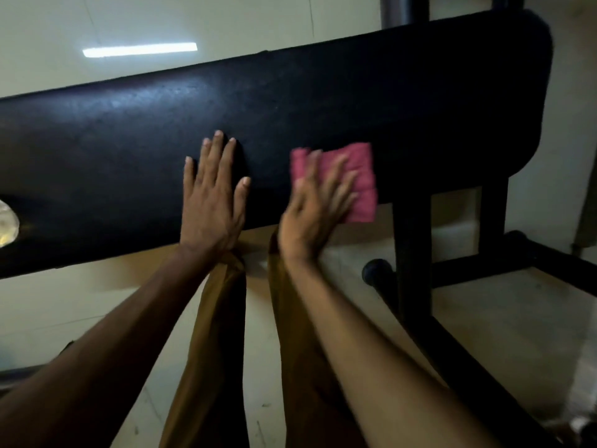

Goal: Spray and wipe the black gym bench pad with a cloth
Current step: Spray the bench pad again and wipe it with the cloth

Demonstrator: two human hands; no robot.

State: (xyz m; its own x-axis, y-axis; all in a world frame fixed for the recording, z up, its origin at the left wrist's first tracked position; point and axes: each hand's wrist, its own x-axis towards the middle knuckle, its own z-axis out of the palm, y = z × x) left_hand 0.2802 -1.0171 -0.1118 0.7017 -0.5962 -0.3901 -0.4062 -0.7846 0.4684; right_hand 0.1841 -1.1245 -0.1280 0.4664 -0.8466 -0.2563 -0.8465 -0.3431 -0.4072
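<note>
The black gym bench pad (307, 101) runs across the view from the left edge to the upper right. My left hand (211, 198) lies flat on the pad near its front edge, fingers straight and spread. To its right, my right hand (315, 208) presses a folded pink cloth (358, 179) onto the pad with straight fingers; the hand is blurred by motion. The cloth reaches the pad's front edge. A pale object, partly cut off, (7, 223) sits on the pad at the far left; I cannot tell what it is.
The bench's black metal legs (412, 253) and floor bars (549, 270) stand at the right, below the pad's end. My brown-trousered legs (213, 350) are right in front of the bench. Pale floor tiles (129, 27) surround it, with a bright light reflection beyond the pad.
</note>
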